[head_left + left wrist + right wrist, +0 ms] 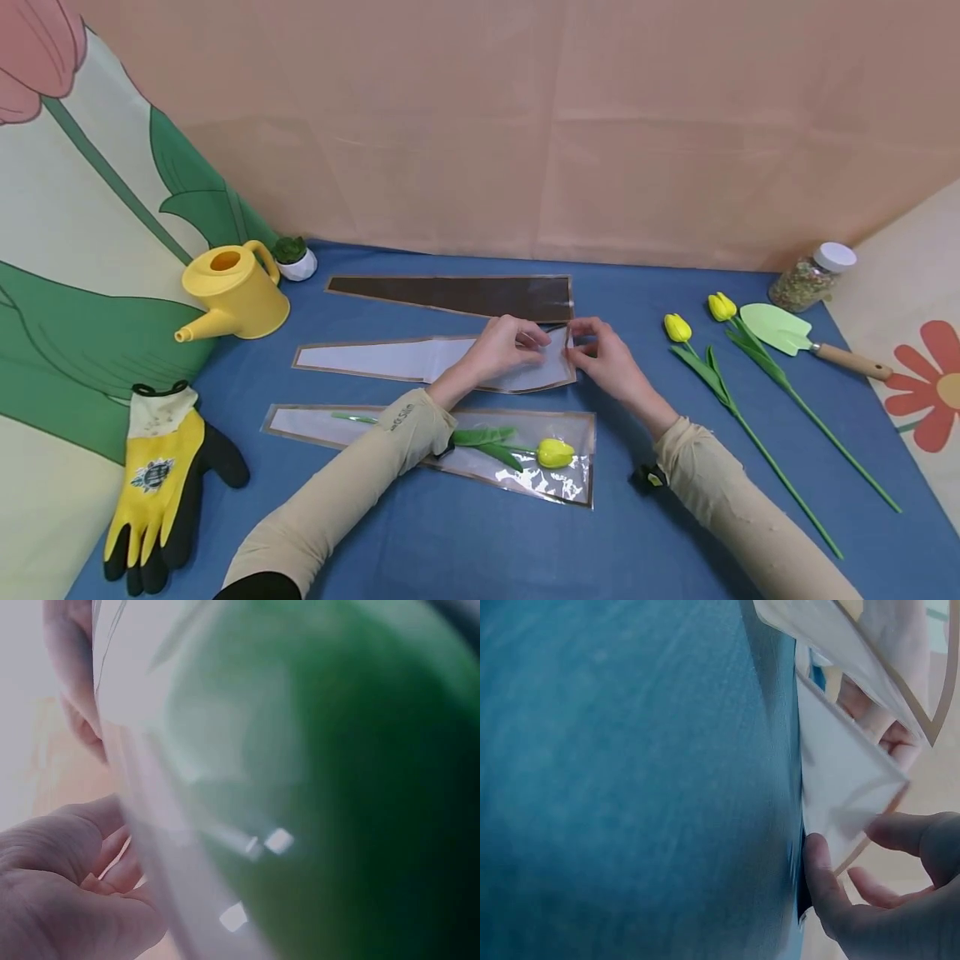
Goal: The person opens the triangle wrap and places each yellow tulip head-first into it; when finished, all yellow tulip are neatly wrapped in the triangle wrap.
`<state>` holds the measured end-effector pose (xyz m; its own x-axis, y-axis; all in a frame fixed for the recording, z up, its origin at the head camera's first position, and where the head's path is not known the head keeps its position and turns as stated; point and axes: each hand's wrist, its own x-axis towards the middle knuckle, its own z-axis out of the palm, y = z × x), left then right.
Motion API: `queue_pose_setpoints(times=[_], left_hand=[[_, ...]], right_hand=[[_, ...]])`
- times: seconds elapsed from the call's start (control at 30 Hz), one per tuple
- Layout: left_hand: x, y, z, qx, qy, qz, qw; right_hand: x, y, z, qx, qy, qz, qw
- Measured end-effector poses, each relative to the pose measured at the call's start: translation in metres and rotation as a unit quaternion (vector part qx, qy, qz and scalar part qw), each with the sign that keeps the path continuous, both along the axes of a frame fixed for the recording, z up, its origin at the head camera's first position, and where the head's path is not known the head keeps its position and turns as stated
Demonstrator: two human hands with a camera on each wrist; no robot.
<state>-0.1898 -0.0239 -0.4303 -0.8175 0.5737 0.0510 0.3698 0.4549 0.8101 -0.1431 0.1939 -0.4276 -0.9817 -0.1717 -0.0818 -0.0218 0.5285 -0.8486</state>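
A tapered flower sleeve (375, 357), clear over white with a brown border, lies in the middle of the table. Its wide right end is lifted off the cloth, and my right hand (611, 358) pinches that edge between thumb and fingers. Over the same end hovers my left hand (502, 346), its fingers loosely bent; I see nothing between them. Nearer to me, a second sleeve (581, 425) contains a yellow tulip (555, 453), partly hidden by my left forearm. In the left wrist view its blurred green leaf (360, 787) fills much of the picture.
A dark sleeve (487, 293) lies behind. On the left are a yellow watering can (247, 300), a small potted plant (296, 260) and a work glove (161, 483). On the right lie two yellow tulips (720, 390), a trowel (776, 327) and a lidded jar (806, 282).
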Motion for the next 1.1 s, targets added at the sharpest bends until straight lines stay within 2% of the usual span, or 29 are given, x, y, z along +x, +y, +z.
queue_pose_setpoints(times=[0.23, 0.6, 0.77, 1.1], left_hand=[[0.001, 0.001, -0.001, 0.008, 0.004, -0.003, 1.0], [0.002, 0.002, -0.001, -0.01, 0.007, -0.006, 0.9999], [0.003, 0.003, 0.001, -0.013, 0.02, -0.012, 0.9996], [0.005, 0.005, -0.001, -0.021, 0.048, -0.003, 0.9986]], right_hand=[[0.0, -0.003, -0.002, -0.013, -0.006, -0.005, 1.0], [0.002, -0.008, -0.003, -0.089, -0.02, 0.037, 0.995], [0.003, -0.011, -0.002, -0.097, -0.018, 0.043, 0.994], [0.006, -0.016, -0.003, -0.098, -0.02, 0.039, 0.994]])
